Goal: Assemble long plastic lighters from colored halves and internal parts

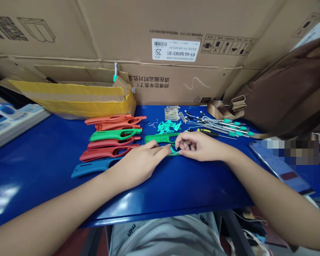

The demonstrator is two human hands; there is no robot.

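Far L: pwr strip (24,119). L of ctr: coloured handles (101,153) in a row. L hand (146,161), ctr, fingertips at near green half-shell (176,155), mid-frame; can't tell if gripping. R hand (196,145), just R of ctr: thumb & index narrow at thin white wire (174,153); can't tell if pinched. Then metal rods (216,128), R of ctr; phone (274,163), R edge.

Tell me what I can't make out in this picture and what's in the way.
All in the head view:
Blue handle: right end hidden by the left hand.
Right hand: curled fingers hide its palm.
Yellow-taped box: front wall hides most of the inside.
Power strip: cut off by the left edge.
White bits: too small to identify.
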